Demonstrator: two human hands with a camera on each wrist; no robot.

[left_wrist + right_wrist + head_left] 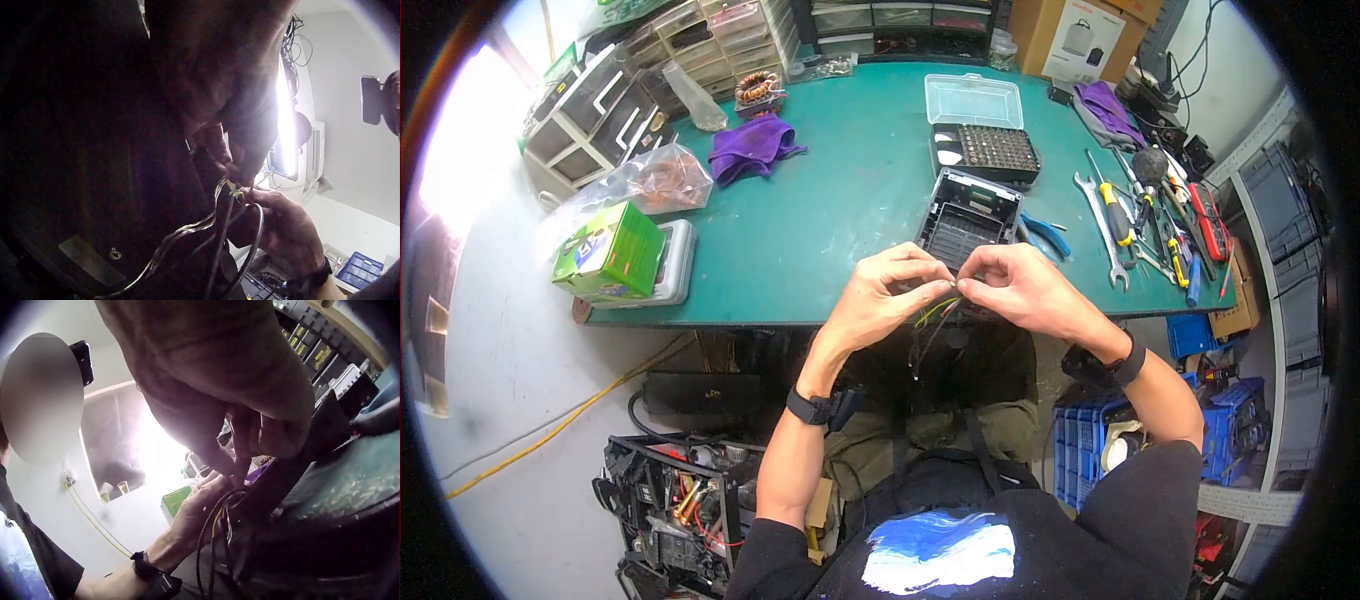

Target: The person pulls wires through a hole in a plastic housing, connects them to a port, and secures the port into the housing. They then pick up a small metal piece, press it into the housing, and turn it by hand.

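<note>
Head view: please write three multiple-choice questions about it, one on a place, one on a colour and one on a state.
1. Where is the green box?
A. on the floor
B. at the left end of the table
C. among the tools

2. What colour is the cloth beside the copper coil?
A. purple
B. red
C. white

3. What are the left hand and right hand doing?
A. lying flat
B. gripping a wrench
C. pinching thin wires

Answers:
1 B, it sits on a pale case there.
2 A, it is plainly purple.
3 C, their fingertips meet on the wires.
</note>
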